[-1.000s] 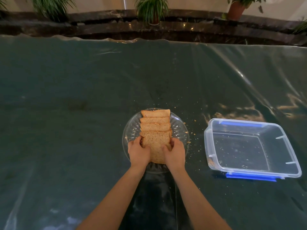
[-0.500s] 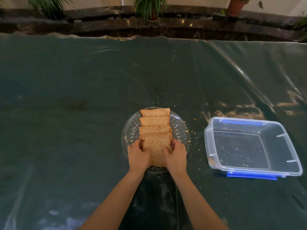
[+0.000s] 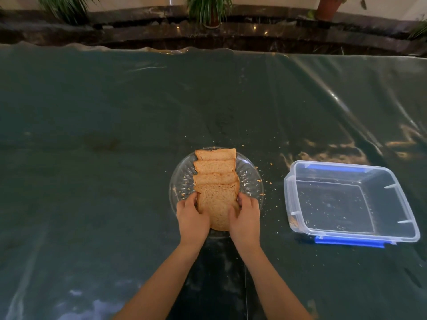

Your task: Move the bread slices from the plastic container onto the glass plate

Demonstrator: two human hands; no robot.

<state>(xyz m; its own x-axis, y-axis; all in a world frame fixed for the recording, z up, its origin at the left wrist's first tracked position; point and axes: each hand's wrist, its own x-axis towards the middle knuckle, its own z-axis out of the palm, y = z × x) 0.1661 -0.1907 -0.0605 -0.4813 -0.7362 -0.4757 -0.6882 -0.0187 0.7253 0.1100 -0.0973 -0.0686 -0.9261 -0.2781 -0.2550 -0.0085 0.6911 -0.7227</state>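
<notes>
Several brown bread slices [image 3: 215, 166] lie overlapped in a row on the round glass plate [image 3: 250, 179] at the table's middle. The nearest slice [image 3: 217, 204] is gripped at its two sides: my left hand [image 3: 191, 215] holds its left edge and my right hand [image 3: 246, 217] its right edge. Both hands cover the plate's near rim. To the right stands the clear plastic container [image 3: 300, 229] with blue clips, holding only crumbs.
The table [image 3: 92, 158] wears a dark green cover under clear plastic film. Crumbs lie scattered between plate and container. A dark stone ledge with potted plants [image 3: 208, 10] runs beyond the far edge.
My hands have stayed on the nearest slice, with fingers shifting slightly along its sides. The slices and the container have kept their places.
</notes>
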